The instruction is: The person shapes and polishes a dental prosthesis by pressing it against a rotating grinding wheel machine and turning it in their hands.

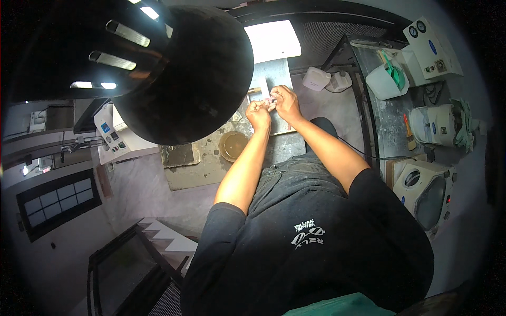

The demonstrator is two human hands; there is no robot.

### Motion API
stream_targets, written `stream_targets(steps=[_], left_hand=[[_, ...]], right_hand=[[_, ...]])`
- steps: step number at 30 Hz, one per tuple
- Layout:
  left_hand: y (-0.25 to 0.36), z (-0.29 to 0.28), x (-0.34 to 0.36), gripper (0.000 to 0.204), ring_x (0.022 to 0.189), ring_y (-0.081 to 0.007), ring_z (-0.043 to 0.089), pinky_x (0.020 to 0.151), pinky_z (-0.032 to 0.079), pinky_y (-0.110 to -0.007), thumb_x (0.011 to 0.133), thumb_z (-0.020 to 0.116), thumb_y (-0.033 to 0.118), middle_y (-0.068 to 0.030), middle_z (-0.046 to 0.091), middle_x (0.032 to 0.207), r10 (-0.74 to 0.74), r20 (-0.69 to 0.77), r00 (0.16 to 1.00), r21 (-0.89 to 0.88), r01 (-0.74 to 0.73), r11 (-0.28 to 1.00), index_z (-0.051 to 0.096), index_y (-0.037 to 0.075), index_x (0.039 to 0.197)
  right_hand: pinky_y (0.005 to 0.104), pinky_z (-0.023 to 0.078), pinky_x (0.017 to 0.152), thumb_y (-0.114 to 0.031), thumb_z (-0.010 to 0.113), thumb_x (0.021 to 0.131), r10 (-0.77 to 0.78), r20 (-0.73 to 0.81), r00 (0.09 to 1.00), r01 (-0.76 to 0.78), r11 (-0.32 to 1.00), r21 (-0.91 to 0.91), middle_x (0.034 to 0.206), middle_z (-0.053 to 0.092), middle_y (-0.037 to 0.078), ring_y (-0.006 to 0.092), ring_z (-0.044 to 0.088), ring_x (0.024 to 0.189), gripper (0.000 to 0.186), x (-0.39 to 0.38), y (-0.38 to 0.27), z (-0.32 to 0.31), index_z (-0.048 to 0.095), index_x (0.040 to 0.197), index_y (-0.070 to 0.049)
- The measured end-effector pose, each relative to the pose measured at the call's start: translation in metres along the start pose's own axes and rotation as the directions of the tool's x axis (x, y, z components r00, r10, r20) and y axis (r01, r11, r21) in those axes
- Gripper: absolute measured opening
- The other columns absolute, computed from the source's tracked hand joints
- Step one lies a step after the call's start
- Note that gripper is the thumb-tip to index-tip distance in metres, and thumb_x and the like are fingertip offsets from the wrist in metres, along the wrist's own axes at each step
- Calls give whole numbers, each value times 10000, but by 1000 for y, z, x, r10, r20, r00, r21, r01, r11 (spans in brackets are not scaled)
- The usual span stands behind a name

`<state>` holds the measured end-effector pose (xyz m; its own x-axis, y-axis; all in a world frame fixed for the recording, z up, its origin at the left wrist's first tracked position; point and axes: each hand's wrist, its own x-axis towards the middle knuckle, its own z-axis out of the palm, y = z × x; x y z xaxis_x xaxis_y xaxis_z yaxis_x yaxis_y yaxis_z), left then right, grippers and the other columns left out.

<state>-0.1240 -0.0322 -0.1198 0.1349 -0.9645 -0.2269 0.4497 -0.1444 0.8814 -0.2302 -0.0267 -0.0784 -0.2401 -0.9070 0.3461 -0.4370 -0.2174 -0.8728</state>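
Both of my hands meet over the brightly lit metal-topped table (278,71). My left hand (259,114) is closed, its thumb and fingers pinched on a small pinkish and dark piece (273,100). From the other side my right hand (286,105) grips the same piece with bent fingers. Fingers cover most of it, and its kind is too small to make out. Just beyond the left hand lies a short brown and yellowish stick-like thing (254,91) beside a white strip. A round brown dish (233,146) sits left of my left forearm.
A large black lamp shade (184,73) hangs over the left side, hiding part of the workplace. A dark rectangular slab (178,155) lies at the left. Along the right stand a white bin (386,84), a gauge box (429,50) and a windowed machine (421,189). White jugs (316,79) stand beyond.
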Motion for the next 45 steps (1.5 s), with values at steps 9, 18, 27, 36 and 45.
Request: stream_targets(steps=[9,18,27,36,45], left_hand=[[-1,-8,4,114,672,-163,670,644,578,-273,891,564,-143,-154,674,829,131,0,991,146,-130,981,563,-59,814],[16,-11,0,96,660,-115,634,609,504,-257,905,593,-63,-75,677,730,256,84,963,504,-262,823,625,-36,818],[14,-11,9,70,587,-129,609,545,496,-263,941,558,-38,-61,629,726,109,94,990,399,-138,907,576,-17,877],[14,-10,25,92,550,-185,625,500,530,-270,914,500,-80,-121,649,744,-218,-2,976,113,217,970,585,-70,879],[21,-2,28,88,570,-244,651,472,562,-313,922,512,-51,-181,659,817,-405,-83,910,-25,405,914,572,-111,900]], right_hand=[[311,522,665,-34,543,921,0,70,998,2,1000,-25,827,643,119,228,660,734,99,-6,15,2,624,900,18],[248,556,676,26,542,925,333,149,931,-362,894,262,812,674,68,116,668,749,81,-12,16,11,622,918,20],[281,597,672,66,560,900,516,177,838,-545,782,302,845,671,100,170,693,757,79,-3,18,16,629,924,36],[335,602,571,54,601,839,738,284,612,-782,512,355,789,674,169,246,707,672,43,28,19,12,627,839,88],[329,586,521,28,625,765,811,304,500,-863,437,254,706,660,173,268,696,574,87,48,30,14,623,758,115]])
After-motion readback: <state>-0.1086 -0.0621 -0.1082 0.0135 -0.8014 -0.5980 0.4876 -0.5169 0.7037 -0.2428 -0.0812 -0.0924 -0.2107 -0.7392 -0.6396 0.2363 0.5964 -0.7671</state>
